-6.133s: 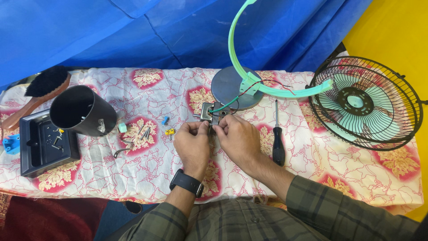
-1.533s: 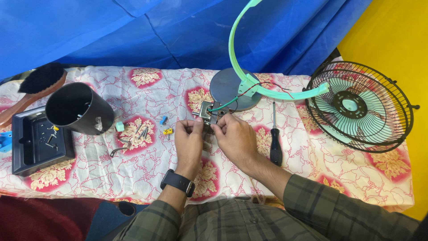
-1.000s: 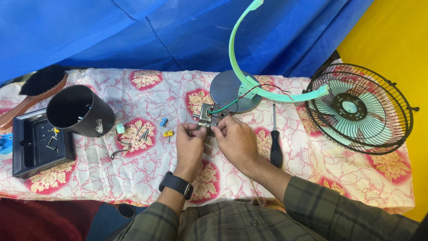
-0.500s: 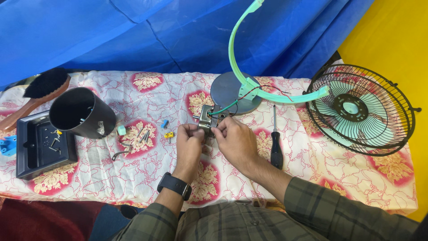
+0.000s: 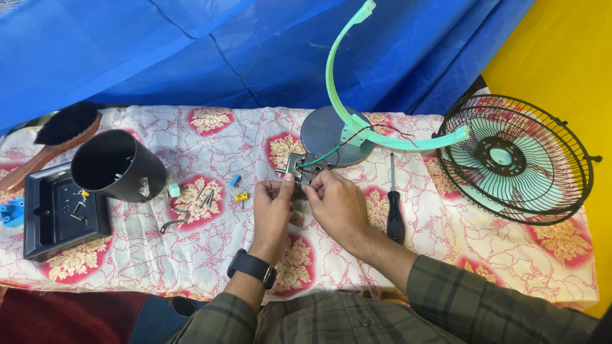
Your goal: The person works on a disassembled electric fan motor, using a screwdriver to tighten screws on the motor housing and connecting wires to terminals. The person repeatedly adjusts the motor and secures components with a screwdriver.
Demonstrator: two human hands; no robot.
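Both my hands meet at the middle of the table over a small metal switch part (image 5: 298, 167) with red and green wires (image 5: 331, 148) running to the fan stand. My left hand (image 5: 273, 205), with a black watch on the wrist, pinches the part from the left. My right hand (image 5: 333, 202) grips it from the right. Just beyond stands the grey round base (image 5: 326, 130) with a mint green curved bracket (image 5: 347, 95) rising from it.
A black-handled screwdriver (image 5: 394, 207) lies right of my hands. A black wire fan guard with mint blades (image 5: 517, 159) sits far right. Left are a black cylindrical housing (image 5: 115, 165), a black tray (image 5: 54, 213), a brush (image 5: 54, 137), loose screws (image 5: 203, 196) and small connectors (image 5: 240, 195).
My hands have stayed on the small part near the base, shifting only slightly. The view has drifted a little; nothing on the table has moved.
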